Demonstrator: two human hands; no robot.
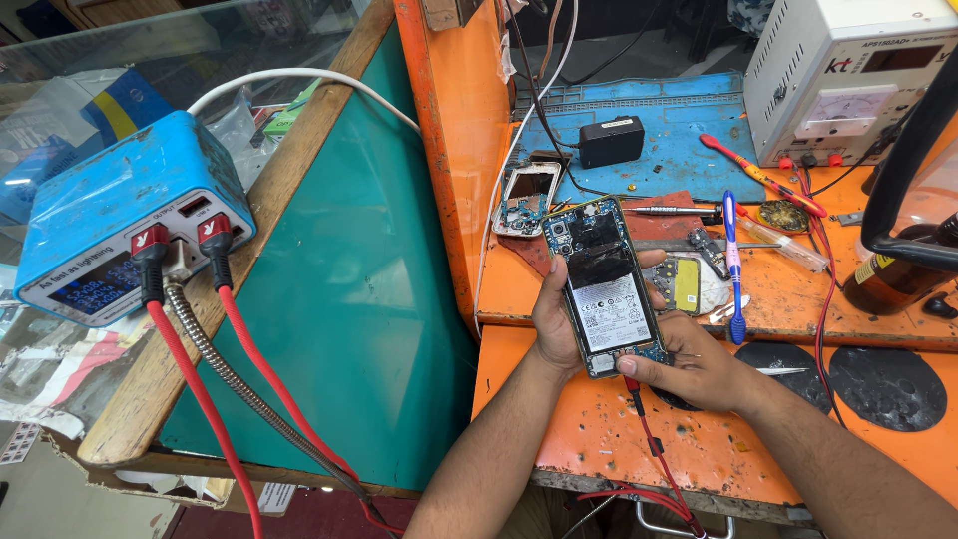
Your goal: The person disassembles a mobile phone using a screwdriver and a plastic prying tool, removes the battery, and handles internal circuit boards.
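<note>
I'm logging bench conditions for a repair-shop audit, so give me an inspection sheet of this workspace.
Surface: scuffed, stained orange workbench, with a blue work mat at the back.
Job's things: opened smartphone with bare battery and circuit board, back cover off.
Clutter: second stripped phone, black adapter, blue-handled brush, red screwdriver, brown bottle.
Grippers: left hand cradles the phone's left edge; right hand grips its bottom end by the plug.
Cables: red cable plugged into the phone's bottom end; two red leads from a blue charging box.
Surroundings: white bench power supply, green glass counter.
</note>
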